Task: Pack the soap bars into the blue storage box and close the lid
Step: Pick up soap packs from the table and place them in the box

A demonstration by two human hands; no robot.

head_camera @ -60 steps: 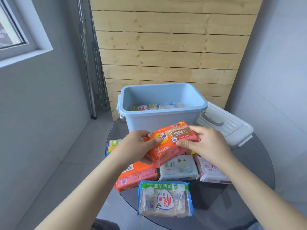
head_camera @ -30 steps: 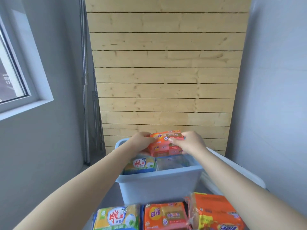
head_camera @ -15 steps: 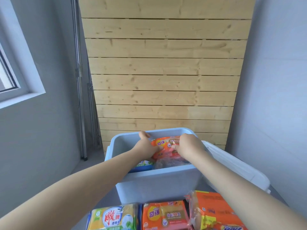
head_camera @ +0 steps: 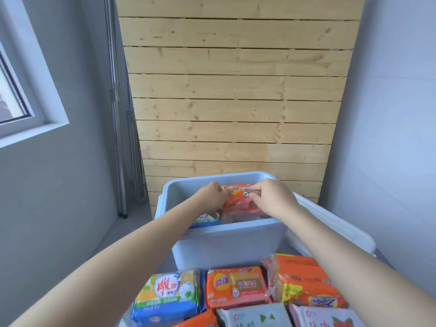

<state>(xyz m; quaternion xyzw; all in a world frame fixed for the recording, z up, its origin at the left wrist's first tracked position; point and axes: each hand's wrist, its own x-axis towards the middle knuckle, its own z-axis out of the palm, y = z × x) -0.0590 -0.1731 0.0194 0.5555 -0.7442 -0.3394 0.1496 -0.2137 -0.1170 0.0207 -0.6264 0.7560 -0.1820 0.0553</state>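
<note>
Both of my hands reach down into the open blue storage box [head_camera: 226, 246]. My left hand [head_camera: 211, 197] and my right hand [head_camera: 271, 197] hold an orange soap pack [head_camera: 240, 200] between them, below the box's rim. Under it lie a yellow and blue soap pack [head_camera: 205, 219] and a clear-wrapped pack [head_camera: 238, 217]. Several more soap packs lie in front of the box: a yellow and blue one [head_camera: 168, 296], an orange one [head_camera: 236, 286], and a larger orange pack [head_camera: 304, 282].
The white lid [head_camera: 335, 230] lies to the right of the box, partly behind my right arm. A wooden slat panel [head_camera: 231, 102] stands behind the box. Grey walls close in on both sides, with a window [head_camera: 14, 90] at the left.
My hands carried the orange soap pack from in front of the box up over its rim and lowered it inside. The view tilted up, then back down a little.
</note>
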